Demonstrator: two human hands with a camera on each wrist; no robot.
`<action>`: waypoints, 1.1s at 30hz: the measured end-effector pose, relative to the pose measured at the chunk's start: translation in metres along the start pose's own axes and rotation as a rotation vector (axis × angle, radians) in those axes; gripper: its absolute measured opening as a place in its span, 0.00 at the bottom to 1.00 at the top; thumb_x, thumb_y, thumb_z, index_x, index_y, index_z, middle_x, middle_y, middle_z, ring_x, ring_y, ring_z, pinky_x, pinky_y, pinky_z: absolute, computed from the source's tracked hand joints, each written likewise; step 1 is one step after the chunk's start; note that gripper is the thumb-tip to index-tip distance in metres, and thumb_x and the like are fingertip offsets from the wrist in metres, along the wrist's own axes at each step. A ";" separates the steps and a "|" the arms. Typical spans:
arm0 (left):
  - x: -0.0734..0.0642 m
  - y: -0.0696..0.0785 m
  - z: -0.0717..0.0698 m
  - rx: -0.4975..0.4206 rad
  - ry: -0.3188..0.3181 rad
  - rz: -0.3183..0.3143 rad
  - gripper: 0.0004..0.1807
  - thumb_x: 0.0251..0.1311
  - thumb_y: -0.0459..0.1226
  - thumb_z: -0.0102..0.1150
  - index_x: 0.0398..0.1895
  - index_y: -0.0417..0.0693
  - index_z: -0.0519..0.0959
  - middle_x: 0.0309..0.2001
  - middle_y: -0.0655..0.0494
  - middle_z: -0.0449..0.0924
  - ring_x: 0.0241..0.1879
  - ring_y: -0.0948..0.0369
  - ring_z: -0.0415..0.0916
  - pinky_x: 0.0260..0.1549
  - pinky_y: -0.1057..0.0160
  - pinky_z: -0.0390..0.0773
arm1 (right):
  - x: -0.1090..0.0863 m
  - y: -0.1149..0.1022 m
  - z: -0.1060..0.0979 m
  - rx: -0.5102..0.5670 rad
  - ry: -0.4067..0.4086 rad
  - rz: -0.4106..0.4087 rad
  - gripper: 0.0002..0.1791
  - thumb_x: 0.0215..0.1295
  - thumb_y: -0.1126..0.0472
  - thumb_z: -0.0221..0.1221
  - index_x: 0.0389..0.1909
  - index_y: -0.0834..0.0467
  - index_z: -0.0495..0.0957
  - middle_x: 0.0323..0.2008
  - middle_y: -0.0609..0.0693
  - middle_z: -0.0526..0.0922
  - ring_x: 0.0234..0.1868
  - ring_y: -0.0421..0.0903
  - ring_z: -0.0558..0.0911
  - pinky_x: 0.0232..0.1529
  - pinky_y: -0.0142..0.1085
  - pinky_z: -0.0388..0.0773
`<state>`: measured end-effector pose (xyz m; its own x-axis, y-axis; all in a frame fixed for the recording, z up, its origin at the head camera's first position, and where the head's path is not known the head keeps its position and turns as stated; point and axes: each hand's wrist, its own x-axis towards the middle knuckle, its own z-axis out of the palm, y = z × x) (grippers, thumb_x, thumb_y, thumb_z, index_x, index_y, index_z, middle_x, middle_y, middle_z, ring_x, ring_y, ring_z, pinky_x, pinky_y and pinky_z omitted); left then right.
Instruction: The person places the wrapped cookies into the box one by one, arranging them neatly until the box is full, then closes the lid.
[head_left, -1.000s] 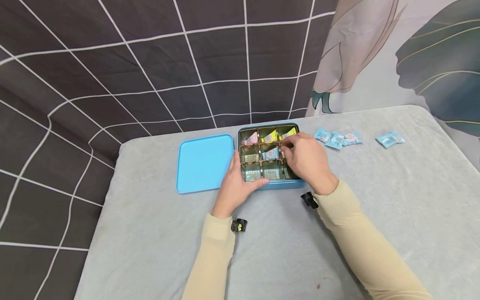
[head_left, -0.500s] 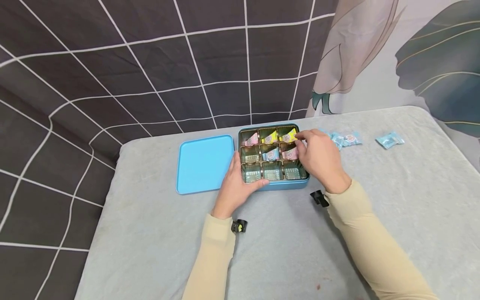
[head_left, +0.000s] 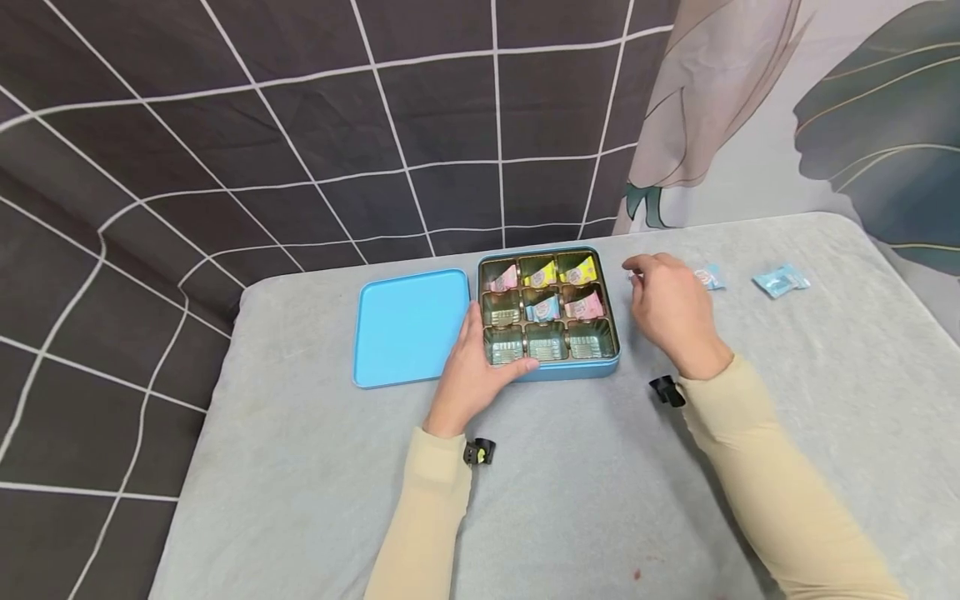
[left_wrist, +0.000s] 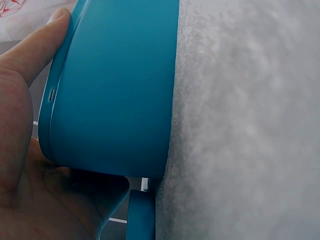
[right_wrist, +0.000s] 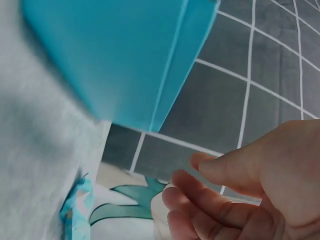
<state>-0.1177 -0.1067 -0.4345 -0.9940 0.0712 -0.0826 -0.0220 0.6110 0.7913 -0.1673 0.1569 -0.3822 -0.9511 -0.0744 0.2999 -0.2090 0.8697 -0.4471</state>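
I logged five twist-wrapped candies [head_left: 543,309] in the blue rectangular tin [head_left: 570,372], four compartments [head_left: 590,340] unfilled. Left hand [head_left: 471,371] braced it, fingers straight; right hand [head_left: 672,311], loose-fingered, apparently empty, hovered near unplaced blue-wrapped candies [head_left: 782,282] right of the tin.

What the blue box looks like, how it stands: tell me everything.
The blue box is open-topped, round-cornered, smooth like painted metal, and stands flat on the grey cloth. A shiny plastic-looking insert divides it into nine compartments; five, the back row plus the middle row's centre and right, hold one wrapped sweet each. The left hand touches its near left corner, thumb on the front rim.
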 end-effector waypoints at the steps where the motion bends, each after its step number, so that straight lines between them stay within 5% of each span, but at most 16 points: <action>1: 0.000 0.000 0.000 0.001 0.000 0.001 0.68 0.50 0.59 0.74 0.82 0.43 0.40 0.81 0.48 0.39 0.78 0.53 0.42 0.73 0.48 0.53 | 0.000 0.003 0.000 -0.005 0.001 0.002 0.15 0.67 0.72 0.51 0.49 0.68 0.81 0.44 0.66 0.83 0.47 0.67 0.80 0.43 0.60 0.76; 20: 0.000 -0.001 0.002 0.007 0.005 0.011 0.68 0.50 0.59 0.74 0.82 0.43 0.40 0.81 0.47 0.39 0.78 0.52 0.42 0.72 0.48 0.54 | 0.003 0.046 -0.003 -0.031 -0.077 0.201 0.27 0.58 0.77 0.42 0.59 0.67 0.75 0.56 0.71 0.73 0.58 0.73 0.69 0.47 0.68 0.70; 33: 0.000 -0.001 0.001 0.013 0.009 0.019 0.68 0.50 0.59 0.74 0.82 0.42 0.40 0.81 0.47 0.39 0.78 0.52 0.42 0.72 0.48 0.54 | 0.007 0.065 0.004 -0.023 -0.098 0.079 0.27 0.56 0.80 0.43 0.57 0.69 0.76 0.57 0.73 0.74 0.57 0.75 0.70 0.55 0.66 0.68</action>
<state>-0.1180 -0.1066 -0.4360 -0.9951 0.0759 -0.0628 -0.0022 0.6202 0.7844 -0.1885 0.2108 -0.4122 -0.9823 -0.0509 0.1804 -0.1278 0.8857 -0.4464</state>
